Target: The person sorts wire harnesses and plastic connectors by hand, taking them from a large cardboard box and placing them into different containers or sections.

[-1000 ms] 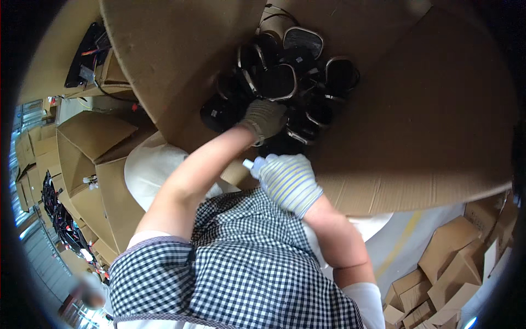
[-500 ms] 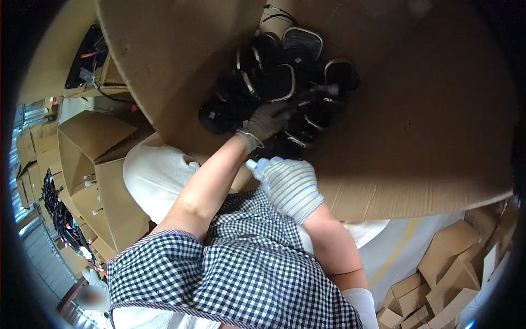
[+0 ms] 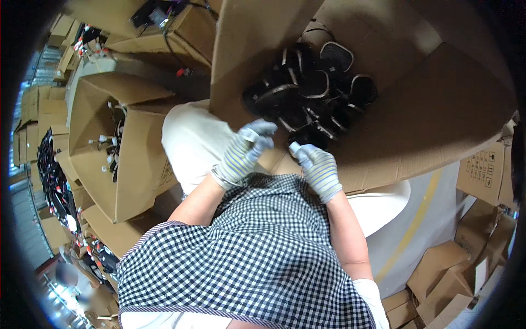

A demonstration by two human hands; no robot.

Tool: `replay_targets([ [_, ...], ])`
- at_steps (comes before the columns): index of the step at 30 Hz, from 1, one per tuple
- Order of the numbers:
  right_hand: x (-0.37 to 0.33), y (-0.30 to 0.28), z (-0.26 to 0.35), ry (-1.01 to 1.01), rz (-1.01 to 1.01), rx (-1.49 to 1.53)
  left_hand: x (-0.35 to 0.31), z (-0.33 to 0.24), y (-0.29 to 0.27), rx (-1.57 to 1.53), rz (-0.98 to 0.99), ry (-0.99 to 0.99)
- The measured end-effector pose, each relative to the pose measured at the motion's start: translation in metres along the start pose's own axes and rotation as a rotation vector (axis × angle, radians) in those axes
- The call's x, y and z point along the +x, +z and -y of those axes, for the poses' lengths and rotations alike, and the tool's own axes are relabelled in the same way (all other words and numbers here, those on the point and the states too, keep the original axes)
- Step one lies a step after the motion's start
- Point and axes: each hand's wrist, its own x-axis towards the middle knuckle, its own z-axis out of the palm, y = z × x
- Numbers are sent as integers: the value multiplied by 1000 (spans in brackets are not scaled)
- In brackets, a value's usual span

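My left hand (image 3: pixel 241 156), in a striped knit glove, is raised at the near edge of a large cardboard box (image 3: pixel 427 126). Its fingers are curled together; what they hold, if anything, is hard to make out. Beside it to the right, my right hand (image 3: pixel 320 172) wears a matching glove. Thumb and fingers close on a small thing with a pale tip (image 3: pixel 295 147), mostly covered by the glove. Beyond both hands, a heap of black parts with silver-edged rounded frames (image 3: pixel 315 82) lies in the box; a thin dark cable rises at its far side.
On the left stands an open carton (image 3: pixel 131 181) with white connectors and wires inside. Above it, a dark wired part (image 3: pixel 159 16) rests on another box. Bundled black harnesses (image 3: pixel 55 181) are farther left. Flattened and open cartons (image 3: pixel 438 268) lie at the lower right.
My left hand has come back from the heap of black parts toward me. My right hand has shifted right and keeps its small pale-tipped thing. The whole view has swung left.
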Motion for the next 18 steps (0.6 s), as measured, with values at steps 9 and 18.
replay_targets([
  [9, -29, -2, 6, 348, 24, 708, -18, 47, 24, 312, 250, -109],
  [18, -30, 1, 9, 479, 223, 716, -13, 30, 20, 637, 469, -23],
])
